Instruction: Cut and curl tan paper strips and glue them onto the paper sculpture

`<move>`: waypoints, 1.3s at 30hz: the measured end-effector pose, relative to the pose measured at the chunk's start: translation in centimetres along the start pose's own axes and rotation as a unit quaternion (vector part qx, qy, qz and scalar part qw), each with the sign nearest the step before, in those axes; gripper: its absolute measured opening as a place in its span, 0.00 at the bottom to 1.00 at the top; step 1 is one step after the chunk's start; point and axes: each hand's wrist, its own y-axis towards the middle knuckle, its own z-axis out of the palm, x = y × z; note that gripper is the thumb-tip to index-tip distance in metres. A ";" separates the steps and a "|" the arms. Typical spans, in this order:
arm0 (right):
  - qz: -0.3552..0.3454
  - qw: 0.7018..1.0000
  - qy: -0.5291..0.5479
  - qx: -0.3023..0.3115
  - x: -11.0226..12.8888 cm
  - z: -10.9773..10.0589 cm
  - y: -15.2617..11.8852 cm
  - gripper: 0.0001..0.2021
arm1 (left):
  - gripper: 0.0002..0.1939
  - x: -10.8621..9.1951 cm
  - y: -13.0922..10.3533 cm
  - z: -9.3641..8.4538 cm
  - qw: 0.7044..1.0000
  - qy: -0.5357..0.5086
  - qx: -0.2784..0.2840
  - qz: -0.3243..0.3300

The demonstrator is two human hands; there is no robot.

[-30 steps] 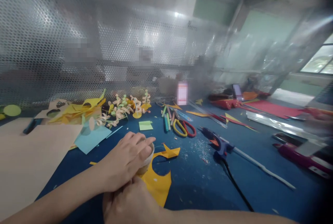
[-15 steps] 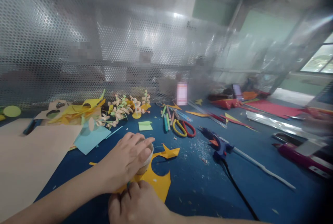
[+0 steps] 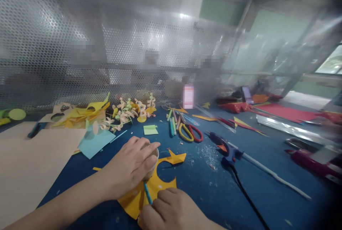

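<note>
My left hand is closed around a pale paper cup, which stands on a sheet of yellow-orange paper. Fingers curl over the cup's top, so much of it is hidden. A slim teal pencil is gripped in my right hand, nearer to me. Its far end lies by the foot of the cup; the tip is hard to make out. A round hole is cut in the yellow-orange paper to the right of the cup.
Scissors, several markers and a green sticky note lie beyond my hands. To the right is a blue glue gun with a black cord. Light blue paper and a large beige sheet lie left.
My right hand has shifted right, uncovering the teal pencil and more of the yellow-orange paper. My left hand stays on the cup. The view has turned slightly left.
</note>
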 end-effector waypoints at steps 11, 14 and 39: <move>0.562 0.567 0.580 -0.162 -6.3 -2.3 -2.9 0.17 | 0.23 0.9 0.9 -2.3 0.994 -0.026 -0.066 -0.079; 0.591 0.491 0.613 -0.186 -7.2 -1.6 -2.9 0.13 | 0.21 1.5 0.7 -5.6 0.975 -0.050 -0.158 -0.147; 0.458 0.749 0.477 0.049 -8.1 2.4 1.8 0.12 | 0.23 0.7 -6.2 1.3 0.989 0.136 0.055 0.024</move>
